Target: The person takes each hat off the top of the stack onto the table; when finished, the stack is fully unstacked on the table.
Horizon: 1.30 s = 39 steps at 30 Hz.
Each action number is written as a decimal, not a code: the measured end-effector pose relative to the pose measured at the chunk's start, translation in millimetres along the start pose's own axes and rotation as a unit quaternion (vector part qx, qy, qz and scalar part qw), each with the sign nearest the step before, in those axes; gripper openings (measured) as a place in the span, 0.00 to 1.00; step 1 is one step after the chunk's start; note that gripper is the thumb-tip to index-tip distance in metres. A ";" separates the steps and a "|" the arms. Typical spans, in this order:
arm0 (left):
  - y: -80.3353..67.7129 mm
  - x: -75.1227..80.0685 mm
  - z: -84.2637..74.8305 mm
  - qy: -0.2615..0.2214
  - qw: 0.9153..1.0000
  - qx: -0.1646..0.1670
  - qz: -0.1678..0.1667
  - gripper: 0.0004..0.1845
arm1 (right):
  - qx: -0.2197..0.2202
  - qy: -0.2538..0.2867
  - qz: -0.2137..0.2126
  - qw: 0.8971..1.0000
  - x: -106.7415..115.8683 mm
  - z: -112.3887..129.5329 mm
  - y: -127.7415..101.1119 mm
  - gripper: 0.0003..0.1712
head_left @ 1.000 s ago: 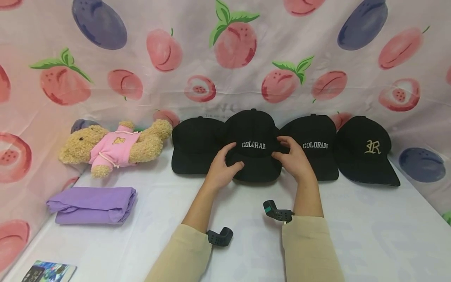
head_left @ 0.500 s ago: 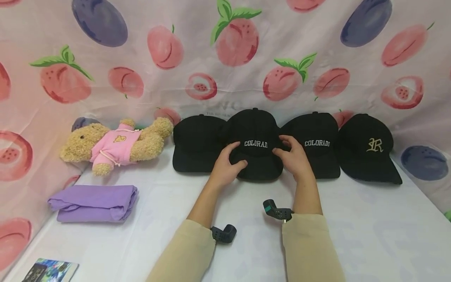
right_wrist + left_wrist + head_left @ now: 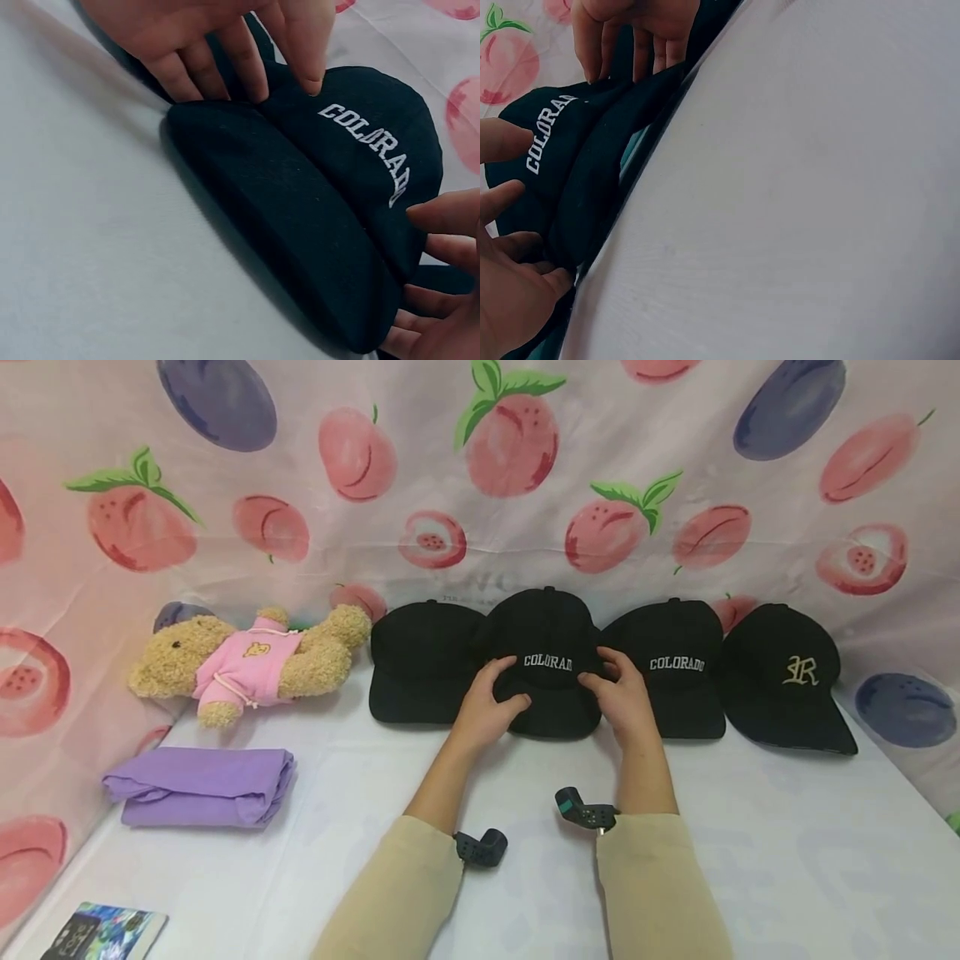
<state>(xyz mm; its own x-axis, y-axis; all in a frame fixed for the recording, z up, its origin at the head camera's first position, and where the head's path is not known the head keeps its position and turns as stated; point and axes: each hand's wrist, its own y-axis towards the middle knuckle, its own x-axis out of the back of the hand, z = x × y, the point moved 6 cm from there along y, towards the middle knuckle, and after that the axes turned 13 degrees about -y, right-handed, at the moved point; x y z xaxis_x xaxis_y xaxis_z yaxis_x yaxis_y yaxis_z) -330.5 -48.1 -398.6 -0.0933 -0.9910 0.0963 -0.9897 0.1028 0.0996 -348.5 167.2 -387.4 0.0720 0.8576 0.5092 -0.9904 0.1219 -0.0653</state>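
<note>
A black cap lettered COLORADO (image 3: pixel 551 639) sits second from the left in a row of black caps at the back of the white table (image 3: pixel 750 843). My left hand (image 3: pixel 487 706) holds its left side, thumb on the brim and fingers curled at the brim's edge. My right hand (image 3: pixel 622 693) touches the right side with nearly straight fingers. The left wrist view shows the cap (image 3: pixel 570 157) between my left hand (image 3: pixel 514 300) and my right hand's fingertips (image 3: pixel 600 71). In the right wrist view the right hand (image 3: pixel 210 37) rests where the brim meets the crown (image 3: pixel 315 195).
A plain black cap (image 3: pixel 420 664) lies left of it; another COLORADO cap (image 3: pixel 675 668) and an R cap (image 3: pixel 787 681) lie right. A teddy bear (image 3: pixel 247 664), folded purple cloth (image 3: pixel 198 785) and a printed card (image 3: pixel 105 931) are at the left. Fruit-print cloth (image 3: pixel 480 485) hangs behind.
Both hands have slid the cap a little farther back into the row, its brim now closer to the other brims.
</note>
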 end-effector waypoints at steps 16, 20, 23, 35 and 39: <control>11.4 1.4 1.4 -0.003 1.000 -0.003 -0.003 0.34 | -0.015 0.061 -0.042 0.997 -10.4 -1.4 5.6 0.40; 15.6 0.4 1.1 -0.007 1.000 0.001 -0.010 0.34 | -0.011 0.066 -0.040 0.997 -11.6 1.0 6.5 0.40; 16.5 -2.7 1.6 -0.006 1.000 0.008 -0.005 0.34 | -0.015 0.069 -0.037 0.997 -11.2 0.0 5.7 0.40; 13.1 -8.7 5.6 0.003 0.999 0.036 0.008 0.36 | -0.010 0.033 -0.022 0.999 -20.2 -2.2 7.6 0.41; 10.4 -7.2 5.6 -0.002 0.999 0.044 0.001 0.37 | -0.004 0.023 -0.017 1.000 -24.0 -1.0 8.5 0.42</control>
<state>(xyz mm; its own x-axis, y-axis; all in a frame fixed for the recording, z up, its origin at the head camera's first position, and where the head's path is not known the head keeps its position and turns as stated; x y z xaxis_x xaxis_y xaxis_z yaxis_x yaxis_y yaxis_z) -340.7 -40.4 -403.8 -0.0946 -0.9913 0.0914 -0.9953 0.0961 0.0119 -358.5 148.2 -401.0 0.1120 0.8749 0.4712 -0.9862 0.1561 -0.0554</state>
